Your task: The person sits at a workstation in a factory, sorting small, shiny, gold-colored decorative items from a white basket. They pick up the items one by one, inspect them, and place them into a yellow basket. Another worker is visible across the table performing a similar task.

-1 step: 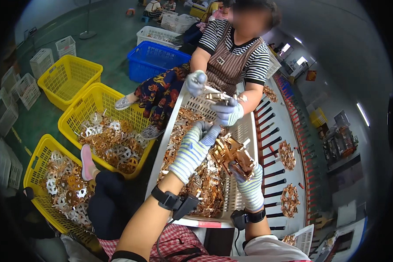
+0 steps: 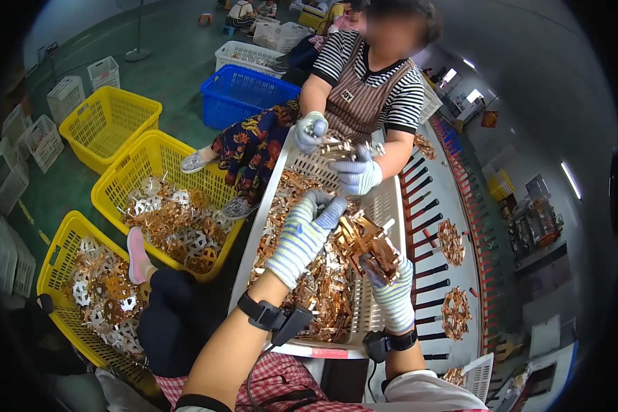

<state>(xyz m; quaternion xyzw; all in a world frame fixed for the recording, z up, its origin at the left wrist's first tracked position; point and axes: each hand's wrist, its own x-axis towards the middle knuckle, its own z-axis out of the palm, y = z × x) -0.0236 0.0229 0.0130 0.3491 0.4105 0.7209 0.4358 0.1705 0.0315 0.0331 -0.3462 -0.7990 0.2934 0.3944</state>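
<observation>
My right hand (image 2: 393,292), in a striped knit glove with grey fingers, is closed around a bunch of copper-coloured metal parts (image 2: 369,247). These are held above the right side of a long white crate (image 2: 353,338). My left hand (image 2: 303,233), gloved alike, is beside the bunch with its fingers bent inward; whatever is between the fingertips is hidden. Beneath both hands, a heap of copper-coloured parts (image 2: 319,302) fills much of the crate. Opposite me, a co-worker's gloved hands (image 2: 357,173) hold another metal part (image 2: 340,147) over the crate's far end.
Two yellow baskets (image 2: 93,343) with copper and silvery parts stand at left, near a third yellow basket (image 2: 110,127). A blue crate (image 2: 244,89) is behind them. Along the right runs a pale surface (image 2: 429,275) with rows of dark-handled rods and round copper pieces (image 2: 456,314).
The co-worker's hands have shifted slightly, and the metal part between them has turned a little. My own hands look almost still.
</observation>
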